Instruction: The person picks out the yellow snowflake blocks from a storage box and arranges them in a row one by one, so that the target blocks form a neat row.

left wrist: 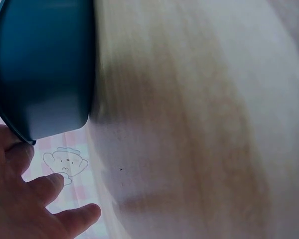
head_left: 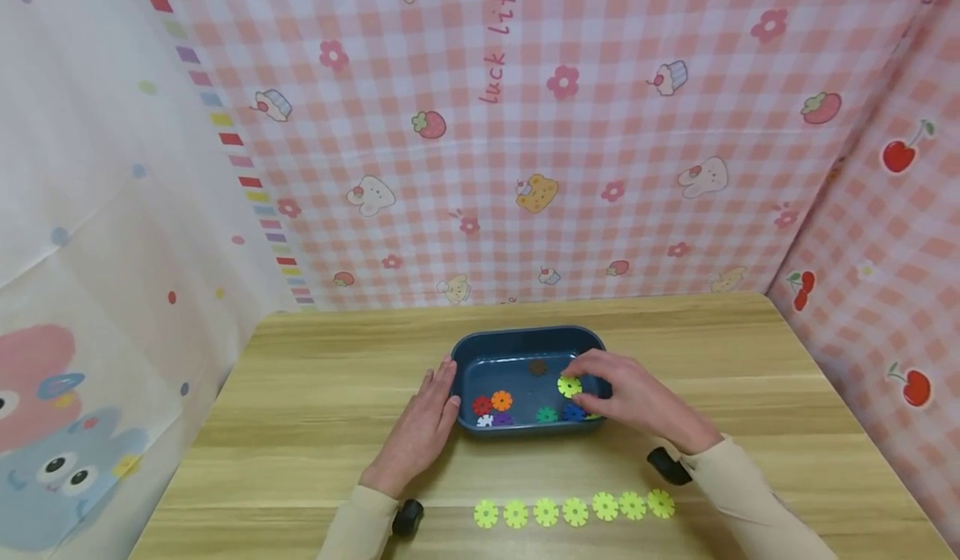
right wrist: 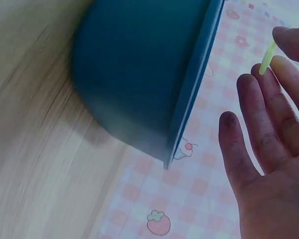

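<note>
My right hand [head_left: 630, 389] pinches a yellow-green snowflake building disc [head_left: 570, 386] between thumb and fingertips, over the right end of a dark blue tray [head_left: 527, 432]. Seen edge-on in the right wrist view, the same disc [right wrist: 267, 57] is above rim height, with the other fingers of the hand [right wrist: 269, 134] spread. Against the tray's left end lies my left hand [head_left: 420, 427], its fingers fairly straight. In the left wrist view, fingertips of that hand [left wrist: 25, 194] meet the tray's rim [left wrist: 20, 138].
Inside the tray lie several discs: red [head_left: 482, 405], orange [head_left: 502, 401], white [head_left: 484, 420], purple [head_left: 502, 419], green [head_left: 547, 414], blue [head_left: 573, 412] and brown [head_left: 537, 367]. A row of several yellow-green discs [head_left: 575, 512] runs along the wooden table [head_left: 300, 460] in front.
</note>
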Tool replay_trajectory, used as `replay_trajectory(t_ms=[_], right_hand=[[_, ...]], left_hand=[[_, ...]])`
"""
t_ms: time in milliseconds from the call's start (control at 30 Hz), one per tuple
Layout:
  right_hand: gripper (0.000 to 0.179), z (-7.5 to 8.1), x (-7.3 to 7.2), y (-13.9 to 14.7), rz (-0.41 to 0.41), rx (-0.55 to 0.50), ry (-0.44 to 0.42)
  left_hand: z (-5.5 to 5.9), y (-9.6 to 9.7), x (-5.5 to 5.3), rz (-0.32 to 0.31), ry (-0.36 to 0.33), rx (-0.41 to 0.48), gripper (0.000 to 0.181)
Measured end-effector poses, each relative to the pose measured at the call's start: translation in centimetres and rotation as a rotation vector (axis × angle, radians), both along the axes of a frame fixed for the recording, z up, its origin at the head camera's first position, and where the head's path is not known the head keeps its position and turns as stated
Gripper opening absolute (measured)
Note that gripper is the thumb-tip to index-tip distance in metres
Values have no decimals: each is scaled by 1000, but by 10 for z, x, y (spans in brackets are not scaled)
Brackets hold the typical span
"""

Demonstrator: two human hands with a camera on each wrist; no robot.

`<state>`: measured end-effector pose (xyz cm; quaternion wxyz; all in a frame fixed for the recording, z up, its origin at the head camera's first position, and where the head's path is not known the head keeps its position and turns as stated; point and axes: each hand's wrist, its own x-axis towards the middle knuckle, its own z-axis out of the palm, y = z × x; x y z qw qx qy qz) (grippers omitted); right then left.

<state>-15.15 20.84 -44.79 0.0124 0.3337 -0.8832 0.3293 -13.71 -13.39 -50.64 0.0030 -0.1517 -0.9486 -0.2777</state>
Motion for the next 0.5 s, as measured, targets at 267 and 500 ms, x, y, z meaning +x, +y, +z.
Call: replay_trajectory(t_ms=[267, 500], right_hand=[[29, 3, 10, 12, -36, -4, 90], [33, 3, 20, 24, -61, -2, 115]], left_hand=[[0, -1, 0, -7, 9, -5, 58], [-1, -1, 0, -14, 20, 5, 58]])
